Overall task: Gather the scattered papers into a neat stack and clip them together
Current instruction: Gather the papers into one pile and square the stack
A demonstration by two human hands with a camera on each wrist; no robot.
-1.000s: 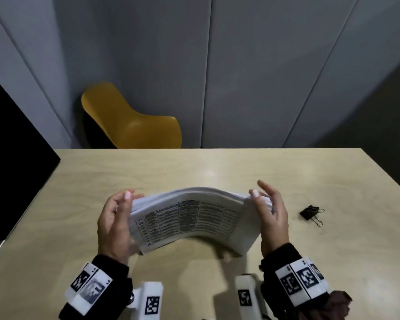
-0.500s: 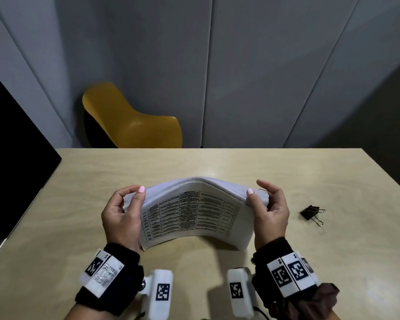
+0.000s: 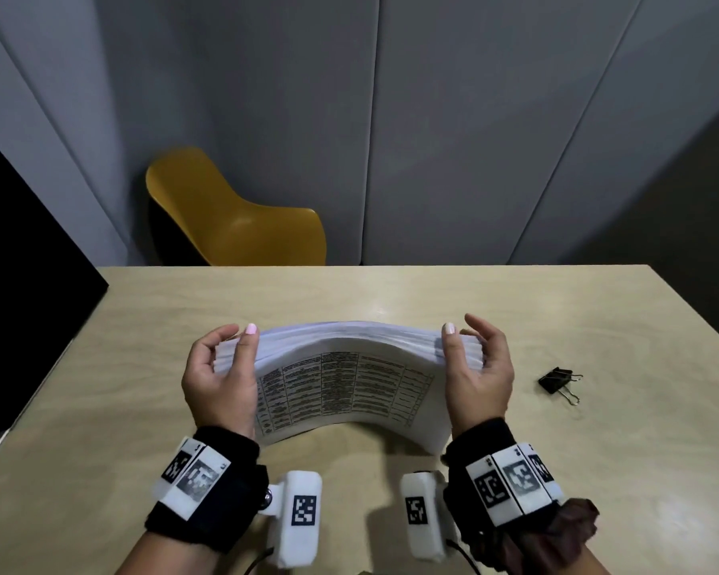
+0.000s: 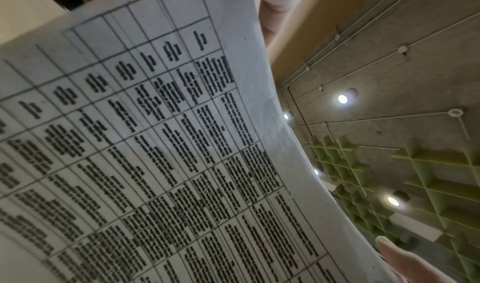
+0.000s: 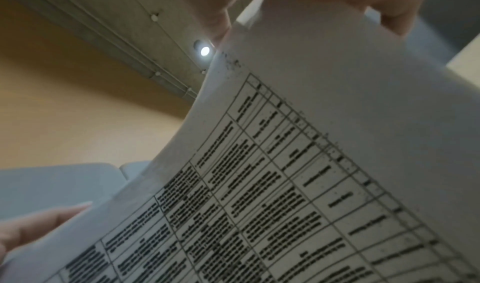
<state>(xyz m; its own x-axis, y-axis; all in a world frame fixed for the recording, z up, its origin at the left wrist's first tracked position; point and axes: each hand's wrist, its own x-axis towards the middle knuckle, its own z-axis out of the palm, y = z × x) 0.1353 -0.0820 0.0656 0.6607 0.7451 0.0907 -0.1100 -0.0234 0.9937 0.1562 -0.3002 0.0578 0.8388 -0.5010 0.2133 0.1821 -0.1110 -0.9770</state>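
Note:
A thick stack of white papers with a printed table on the near sheet stands on edge on the wooden table, bowed upward in the middle. My left hand grips its left end, thumb on the near face and fingers behind. My right hand grips the right end the same way. Both wrist views are filled by the printed sheet, with fingertips at its edges. A black binder clip lies on the table to the right of my right hand, apart from it.
A black monitor or panel stands at the table's left edge. A yellow chair sits behind the far edge, against grey wall panels.
The stack has been lifted a little and straightened; its arch is flatter than half a second ago. Both hands shifted slightly outward along the ends. The clip has not moved.

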